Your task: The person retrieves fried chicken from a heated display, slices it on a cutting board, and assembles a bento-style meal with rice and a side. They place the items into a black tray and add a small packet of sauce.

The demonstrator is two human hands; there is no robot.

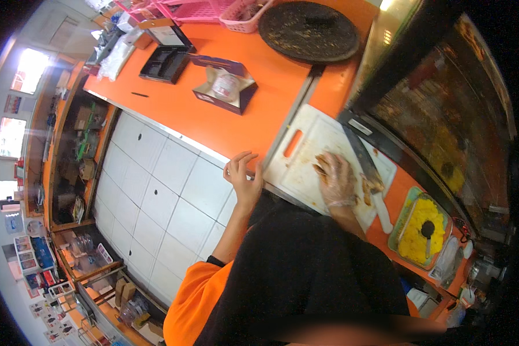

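On the white plastic cutting board (305, 166), my right hand (337, 179), in a clear plastic glove, closes around some browned pieces of food (321, 168). My left hand (244, 175), bare, is raised beside the board's left edge with its fingers spread and nothing in it. A large knife (363, 155) with a white handle lies across the board to the right of my gloved hand, with brown food scraps (366, 190) by its blade. Past the board, an open dark carton (242, 93) holds a wrapped round item (225, 85).
A glass tray of yellow food (421, 229) with a black spoon stands right of the board. A glass display case (424, 121) borders the counter. Farther back are a large round dark tray (309, 32), an open black box (166, 62) and a pink basket (244, 17).
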